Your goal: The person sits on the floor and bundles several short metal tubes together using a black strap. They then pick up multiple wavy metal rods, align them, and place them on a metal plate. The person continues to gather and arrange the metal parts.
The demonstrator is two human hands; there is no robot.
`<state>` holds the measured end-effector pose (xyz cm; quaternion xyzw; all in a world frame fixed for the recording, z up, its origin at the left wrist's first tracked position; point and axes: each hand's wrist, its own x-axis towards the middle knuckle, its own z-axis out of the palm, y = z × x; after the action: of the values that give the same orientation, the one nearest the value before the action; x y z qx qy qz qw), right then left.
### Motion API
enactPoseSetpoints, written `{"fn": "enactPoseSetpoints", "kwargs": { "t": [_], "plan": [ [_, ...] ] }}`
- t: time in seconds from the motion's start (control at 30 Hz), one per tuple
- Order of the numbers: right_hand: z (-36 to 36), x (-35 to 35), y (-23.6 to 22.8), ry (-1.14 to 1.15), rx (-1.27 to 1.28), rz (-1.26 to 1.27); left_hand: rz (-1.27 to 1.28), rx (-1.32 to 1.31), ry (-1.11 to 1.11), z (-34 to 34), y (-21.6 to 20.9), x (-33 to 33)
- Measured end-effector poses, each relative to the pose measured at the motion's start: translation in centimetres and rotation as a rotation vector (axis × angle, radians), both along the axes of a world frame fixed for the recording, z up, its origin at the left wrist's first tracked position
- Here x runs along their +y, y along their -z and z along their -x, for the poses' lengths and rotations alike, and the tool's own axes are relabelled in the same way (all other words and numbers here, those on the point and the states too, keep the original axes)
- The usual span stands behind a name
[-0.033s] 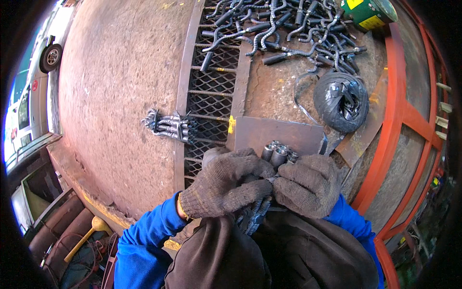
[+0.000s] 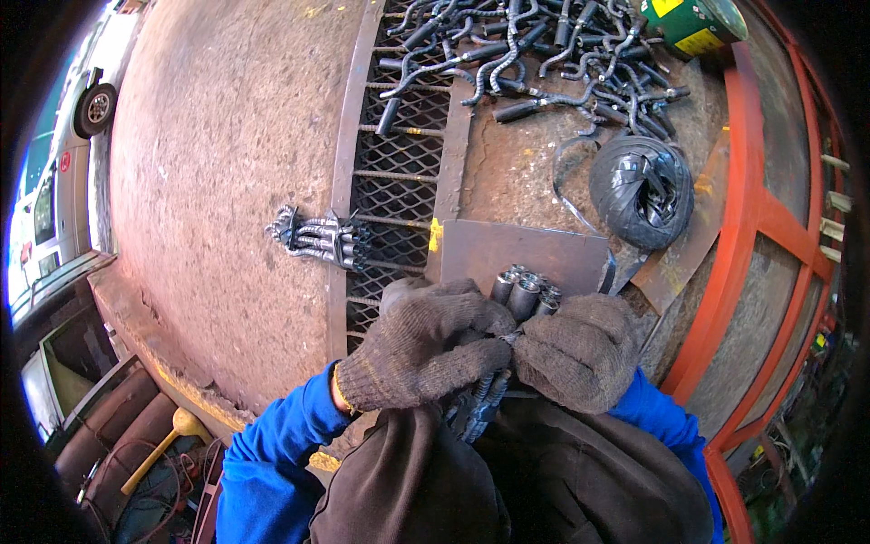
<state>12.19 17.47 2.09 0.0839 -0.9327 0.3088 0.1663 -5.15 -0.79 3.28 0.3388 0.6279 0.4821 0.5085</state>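
Clearly, taking the spot where my gloves meet as the clock's centre, the bundle of metal pieces (image 2: 525, 296) sits right there, its round sleeve ends poking out at twelve o'clock and what seem to be its ribbed rods (image 2: 488, 401) dropping toward six, over my lap. My left hand (image 2: 421, 344) and right hand (image 2: 584, 354) are both curled closed, fingertips nearly touching, pinching what looks like a thin dark strip (image 2: 512, 337); the gloves hide most of it. I judge the bundle stiff and fairly heavy for its size, hardly fragile, with smooth sleeves that could slide against each other and ribbed rods that bite better into knit gloves. Around the middle is the best hold, since gripping one end alone might let pieces slip. The strip seems light, limp and slick, so it wants a tight pinch near the bundle. At ten o'clock lies a tied bundle (image 2: 326, 241); between one and two, a black ball of strip (image 2: 625, 190); near twelve, farther off, a loose pile of rods (image 2: 517, 111).
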Motion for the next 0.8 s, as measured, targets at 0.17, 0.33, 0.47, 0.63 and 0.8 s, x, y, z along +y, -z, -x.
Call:
{"fn": "enactPoseSetpoints", "kwargs": {
  "t": [0.17,0.33,0.47,0.63,0.8],
  "plan": [
    [0.0,-1.1,1.7,0.108,0.112,0.090,-0.075,0.351,-0.110,-0.6,-1.3,0.2],
    [-0.6,-1.6,2.4,0.109,0.120,0.101,-0.349,0.512,-0.012,-1.0,0.1,-0.1],
    [-0.6,-2.0,2.4,0.141,0.069,0.194,-0.428,0.461,0.184,-0.7,1.7,-0.9],
    [-0.5,-2.0,2.5,0.135,0.060,0.227,-0.457,0.737,0.133,-1.4,2.6,-1.9],
    [0.0,0.1,1.8,0.056,-0.063,0.496,-0.423,0.879,0.232,-1.3,2.5,-2.9]
  ]
}}
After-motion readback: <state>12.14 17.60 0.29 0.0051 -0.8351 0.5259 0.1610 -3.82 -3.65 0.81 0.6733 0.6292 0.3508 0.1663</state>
